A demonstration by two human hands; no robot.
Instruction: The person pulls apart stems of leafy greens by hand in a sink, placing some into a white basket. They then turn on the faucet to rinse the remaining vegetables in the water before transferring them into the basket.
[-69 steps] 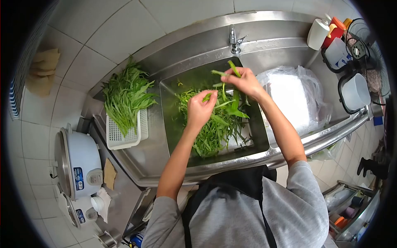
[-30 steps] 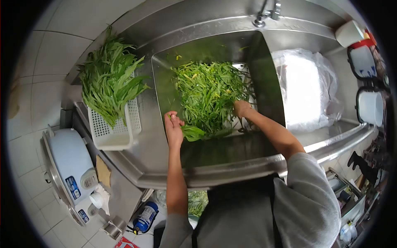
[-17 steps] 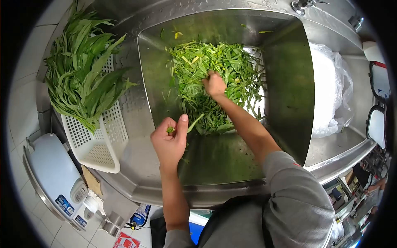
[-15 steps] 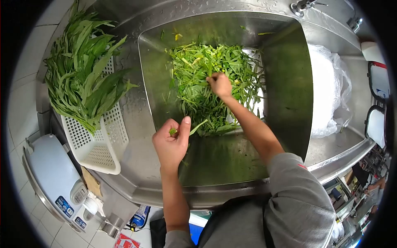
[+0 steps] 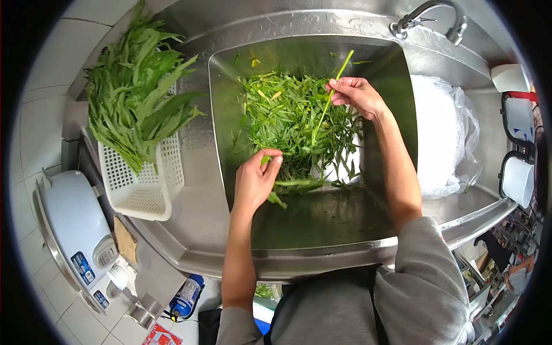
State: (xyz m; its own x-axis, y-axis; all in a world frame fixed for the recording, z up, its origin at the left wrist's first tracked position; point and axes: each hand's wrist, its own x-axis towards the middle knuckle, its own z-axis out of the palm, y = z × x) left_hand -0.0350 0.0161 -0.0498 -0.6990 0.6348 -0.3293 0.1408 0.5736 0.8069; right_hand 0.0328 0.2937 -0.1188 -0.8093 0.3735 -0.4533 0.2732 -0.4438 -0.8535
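My right hand (image 5: 359, 96) pinches a long, thin green stem (image 5: 344, 67) between thumb and fingertips, slanted over the sink basin. My left hand (image 5: 256, 181) is closed on a short bit of leafy green (image 5: 265, 160), mostly hidden by the fingers; more leaf shows just below it. Beneath both hands, a heap of picked leafy greens (image 5: 287, 115), which look like water spinach, lies in the steel sink basin (image 5: 310, 230). At the left, a bundle of whole leafy stems (image 5: 132, 109) rests on a white perforated plastic basket (image 5: 138, 204).
Clear plastic wrapping (image 5: 466, 121) surrounds a white mass right of the basin. A faucet (image 5: 402, 26) is mounted at the back. White containers (image 5: 517, 181) stand at the far right. A pale blue-lidded appliance (image 5: 75, 218) sits at lower left, near a blue bottle (image 5: 187, 296).
My right hand has risen from the heap and moved right, now with a long stem in it. My left hand has shifted slightly right. The view has shifted somewhat.
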